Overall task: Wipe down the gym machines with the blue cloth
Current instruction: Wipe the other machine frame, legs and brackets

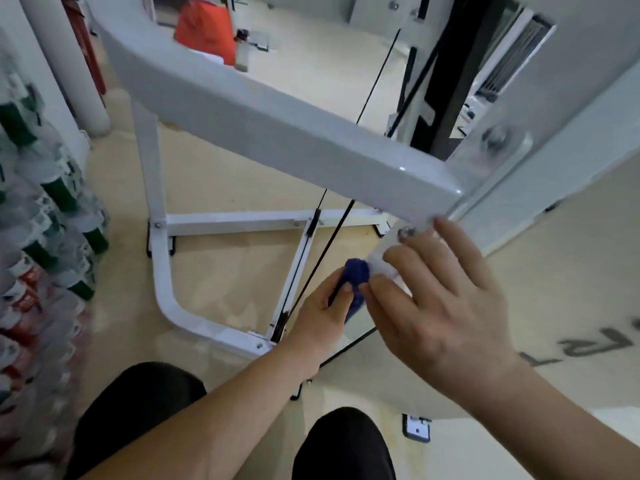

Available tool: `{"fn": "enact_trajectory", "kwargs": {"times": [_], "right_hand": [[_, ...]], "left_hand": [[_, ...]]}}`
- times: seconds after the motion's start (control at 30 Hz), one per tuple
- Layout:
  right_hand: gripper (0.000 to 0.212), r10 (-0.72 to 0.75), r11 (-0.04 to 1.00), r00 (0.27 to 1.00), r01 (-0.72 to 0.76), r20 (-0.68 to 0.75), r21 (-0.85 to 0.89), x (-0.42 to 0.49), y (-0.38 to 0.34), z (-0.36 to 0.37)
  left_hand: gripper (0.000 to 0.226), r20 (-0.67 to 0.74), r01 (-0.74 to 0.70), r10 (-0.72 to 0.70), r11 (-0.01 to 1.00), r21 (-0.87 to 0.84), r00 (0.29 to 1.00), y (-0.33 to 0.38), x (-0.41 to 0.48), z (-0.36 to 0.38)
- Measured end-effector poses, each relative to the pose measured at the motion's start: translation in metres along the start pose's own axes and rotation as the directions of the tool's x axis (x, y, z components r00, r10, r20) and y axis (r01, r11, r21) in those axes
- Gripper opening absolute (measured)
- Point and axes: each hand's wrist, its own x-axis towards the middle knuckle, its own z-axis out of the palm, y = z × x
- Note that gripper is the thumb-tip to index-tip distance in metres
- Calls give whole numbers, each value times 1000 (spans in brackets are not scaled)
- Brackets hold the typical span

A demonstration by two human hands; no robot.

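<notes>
**Wiping at the strut: cloth in the left hand, right hand alongside**

- Far left: shrink-wrapped bottles (52,209), stacked, well apart from the work.
- Left of centre: white floor frame (161,271) of the machine. The crossbeam (277,133) runs overhead towards the right, and a black cable (322,261) slants down beneath it.
- Left hand (322,320): nearer the cable, its fingers (341,296) curled round the blue cloth (355,277).
- Blue cloth: a bunched wad, long axis pointing away from the person. Its free end sticks out past the left fingertips and touches the white strut (379,268) just to its right.
- Right hand (446,299): fingers (408,258) straight and spread wide, holding nothing, laid on the strut beside a bolt (403,233). Its lowest fingertip is touching or nearly touching the cloth.
- Judgement: the unwiped strut runs up and to the right from the cloth, so the left hand looks placed to push that way, with the right hand steadying.
</notes>
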Motion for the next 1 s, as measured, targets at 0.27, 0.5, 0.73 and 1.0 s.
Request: {"fn": "enact_trajectory", "kwargs": {"times": [0.27,0.5,0.73,1.0], "right_hand": [[17,30,999,997,-32,74,27,71,81,-101],[23,27,989,977,-57,211,137,125,125,-164],[15,-16,993,928,-28,373,113,163,149,-176],[11,-25,999,586,43,810,0,193,139,-174]], "left_hand": [[25,-193,195,-210,977,-91,958,113,-50,39],[21,-162,371,-398,912,-174,903,178,-68,47],[22,-309,76,-1,970,232,951,280,-127,53],[24,106,-221,348,308,926,932,280,-59,33]]}}
